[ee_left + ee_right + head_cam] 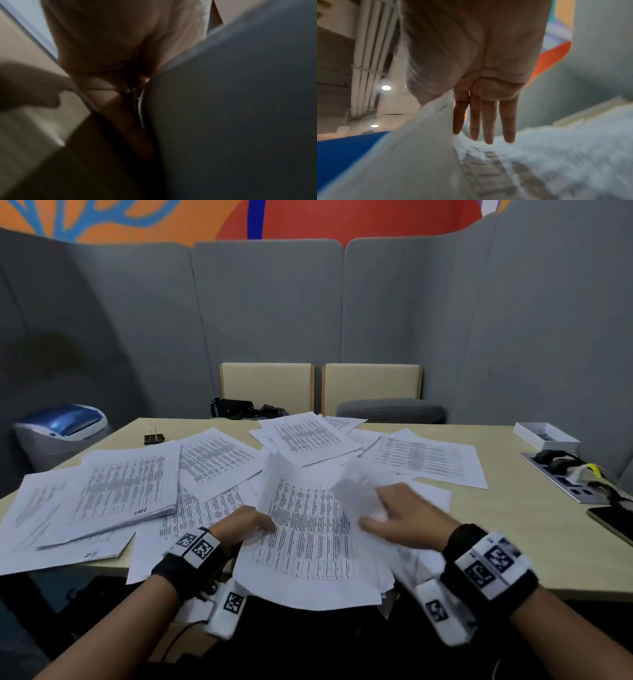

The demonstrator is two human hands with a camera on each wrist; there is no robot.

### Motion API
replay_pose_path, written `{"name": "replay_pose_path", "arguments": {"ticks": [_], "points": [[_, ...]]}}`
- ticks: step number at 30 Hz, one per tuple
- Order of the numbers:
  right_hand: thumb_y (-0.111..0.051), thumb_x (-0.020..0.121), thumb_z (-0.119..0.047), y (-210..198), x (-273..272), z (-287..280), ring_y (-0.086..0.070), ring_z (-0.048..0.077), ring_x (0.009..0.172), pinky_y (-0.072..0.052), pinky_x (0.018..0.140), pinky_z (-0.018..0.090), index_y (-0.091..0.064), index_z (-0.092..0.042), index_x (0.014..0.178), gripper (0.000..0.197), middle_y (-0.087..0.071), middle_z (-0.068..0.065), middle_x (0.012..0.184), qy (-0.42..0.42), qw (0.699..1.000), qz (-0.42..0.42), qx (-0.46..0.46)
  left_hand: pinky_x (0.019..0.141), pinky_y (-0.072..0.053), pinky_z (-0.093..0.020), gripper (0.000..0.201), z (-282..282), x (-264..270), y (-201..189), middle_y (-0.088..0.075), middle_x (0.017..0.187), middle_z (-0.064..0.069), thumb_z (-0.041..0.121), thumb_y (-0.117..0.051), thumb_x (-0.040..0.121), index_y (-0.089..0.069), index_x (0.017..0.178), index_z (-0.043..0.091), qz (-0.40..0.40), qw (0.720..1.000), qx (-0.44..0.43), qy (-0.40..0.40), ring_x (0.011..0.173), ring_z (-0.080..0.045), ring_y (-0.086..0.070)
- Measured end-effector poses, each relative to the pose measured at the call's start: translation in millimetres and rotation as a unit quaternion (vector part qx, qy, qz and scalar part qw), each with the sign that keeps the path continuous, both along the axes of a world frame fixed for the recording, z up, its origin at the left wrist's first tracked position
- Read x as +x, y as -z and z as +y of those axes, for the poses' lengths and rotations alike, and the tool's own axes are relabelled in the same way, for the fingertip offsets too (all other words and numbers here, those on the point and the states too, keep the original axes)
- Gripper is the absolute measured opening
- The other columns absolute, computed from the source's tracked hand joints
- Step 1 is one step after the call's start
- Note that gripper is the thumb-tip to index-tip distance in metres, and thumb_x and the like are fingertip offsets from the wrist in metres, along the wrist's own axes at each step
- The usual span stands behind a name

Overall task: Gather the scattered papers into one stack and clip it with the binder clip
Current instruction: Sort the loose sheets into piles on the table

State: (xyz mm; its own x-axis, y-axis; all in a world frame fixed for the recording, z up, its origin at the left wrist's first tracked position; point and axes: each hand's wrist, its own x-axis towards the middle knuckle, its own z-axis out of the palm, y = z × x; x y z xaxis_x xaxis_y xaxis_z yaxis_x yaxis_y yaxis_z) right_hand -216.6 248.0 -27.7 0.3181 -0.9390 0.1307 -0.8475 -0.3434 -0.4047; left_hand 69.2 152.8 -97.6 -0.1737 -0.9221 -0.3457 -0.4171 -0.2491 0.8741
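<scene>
Both hands (407, 517) on paper bundle (308, 542) (binder clip (154, 437) well apart).

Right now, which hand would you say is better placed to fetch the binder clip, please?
Left, probably: the binder clip lies far left. The left hand is nearer than the right hand, though its grip holds the paper bundle.

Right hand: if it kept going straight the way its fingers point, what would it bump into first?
The right hand points forward and a bit left, fingers straight. Most likely it would first meet the loose sheet curling up just ahead of its fingertips, then the printed papers farther up the table. Depth is blurry.
</scene>
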Motion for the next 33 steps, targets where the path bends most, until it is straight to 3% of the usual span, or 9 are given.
{"name": "replay_pose_path", "arguments": {"ticks": [4,8,12,16,18,20,23,28,33], "points": [[-0.052,0.093,-0.051,50.5,49.2,8.9,-0.061,0.02,0.101,-0.044,0.083,0.031,-0.057,-0.022,0.102,0.031,-0.062,-0.004,0.106,-0.142,0.982,-0.033,0.117,0.089,-0.055,-0.049,0.058,0.4,-5.8,14.2,-0.068,0.118,-0.019,0.058,-0.042,0.095,-0.065,0.12,0.011,0.221,0.973,0.061,-0.009,0.109,-0.042,-0.064],[-0.039,0.09,-0.071,62.7,61.8,11.3,-0.033,0.01,0.145,-0.025,0.119,0.04,-0.058,-0.037,0.12,0.049,-0.036,-0.011,0.157,-0.204,0.961,-0.034,0.183,0.092,-0.053,-0.054,0.057,4.5,-7.2,10.1,-0.072,0.101,-0.015,0.037,-0.077,0.074,-0.065,0.116,0.0,0.05,0.998,0.01,0.037,0.09,-0.033,-0.07],[-0.035,0.076,-0.085,41.3,35.9,2.9,-0.043,0.014,0.137,-0.031,0.112,0.038,-0.054,-0.033,0.133,0.079,-0.045,-0.005,0.152,-0.047,0.977,-0.154,0.142,0.062,-0.058,-0.03,0.024,7.0,-9.2,-0.9,-0.069,0.086,-0.014,0.005,-0.069,0.086,-0.063,0.107,-0.006,0.035,0.994,-0.099,0.024,0.063,-0.015,-0.068],[-0.079,0.078,-0.041,28.5,-11.4,-20.8,-0.046,0.023,0.133,-0.039,0.111,0.043,-0.031,-0.021,0.147,0.086,-0.044,0.004,0.147,0.224,0.924,-0.307,-0.037,0.061,-0.057,-0.024,0.018,16.3,-13.4,-38.2,-0.067,0.084,-0.011,0.009,-0.067,0.087,-0.063,0.102,0.0,0.11,0.969,-0.222,0.014,0.069,-0.019,-0.065],[-0.083,0.069,-0.042,19.5,-27.4,-26.8,-0.054,0.023,0.127,-0.045,0.107,0.045,-0.026,-0.022,0.151,0.102,-0.051,0.002,0.142,0.184,0.886,-0.425,-0.005,0.071,-0.06,-0.031,0.022,26.6,-23.5,-55.7,-0.072,0.09,-0.011,0.012,-0.069,0.087,-0.064,0.104,-0.001,0.156,0.95,-0.27,-0.005,0.079,-0.024,-0.07],[-0.08,0.07,-0.031,1.6,-28.7,-23.1,-0.064,0.02,0.117,-0.053,0.1,0.04,-0.042,-0.018,0.142,0.082,-0.065,0.0,0.13,0.086,0.858,-0.506,0.016,0.071,-0.058,-0.031,0.028,37.2,-35.9,-68.2,-0.074,0.086,-0.002,0.018,-0.072,0.085,-0.065,0.105,0.0,0.196,0.932,-0.304,-0.007,0.078,-0.017,-0.071],[-0.071,0.085,-0.01,-24.4,-17.5,-11.7,-0.069,0.015,0.107,-0.058,0.088,0.029,-0.056,-0.024,0.119,0.04,-0.069,0.0,0.119,0.029,0.862,-0.503,-0.057,0.071,-0.057,-0.03,0.028,54.3,-52.1,-85.7,-0.074,0.088,0.0,0.023,-0.066,0.082,-0.065,0.102,0.004,0.231,0.91,-0.344,0.004,0.081,-0.015,-0.07],[-0.069,0.089,-0.008,-32.2,-1.5,-0.2,-0.07,0.016,0.104,-0.058,0.087,0.03,-0.065,-0.021,0.114,0.029,-0.073,-0.003,0.112,0.026,0.84,-0.532,-0.099,0.09,-0.055,-0.042,0.032,66.1,-58.3,-98.4,-0.07,0.116,-0.013,0.015,-0.061,0.091,-0.061,0.121,0.002,0.257,0.897,-0.36,0.026,0.107,-0.028,-0.067],[-0.081,0.078,-0.01,-17.0,-1.8,-1.1,-0.071,0.015,0.102,-0.057,0.093,0.042,-0.069,-0.015,0.114,0.038,-0.075,0.0,0.11,0.03,0.888,-0.457,-0.044,0.096,-0.051,-0.054,0.045,58.1,-50.1,-84.6,-0.071,0.115,-0.013,0.015,-0.072,0.079,-0.062,0.121,0.003,0.247,0.921,-0.3,0.02,0.108,-0.031,-0.067]]}}
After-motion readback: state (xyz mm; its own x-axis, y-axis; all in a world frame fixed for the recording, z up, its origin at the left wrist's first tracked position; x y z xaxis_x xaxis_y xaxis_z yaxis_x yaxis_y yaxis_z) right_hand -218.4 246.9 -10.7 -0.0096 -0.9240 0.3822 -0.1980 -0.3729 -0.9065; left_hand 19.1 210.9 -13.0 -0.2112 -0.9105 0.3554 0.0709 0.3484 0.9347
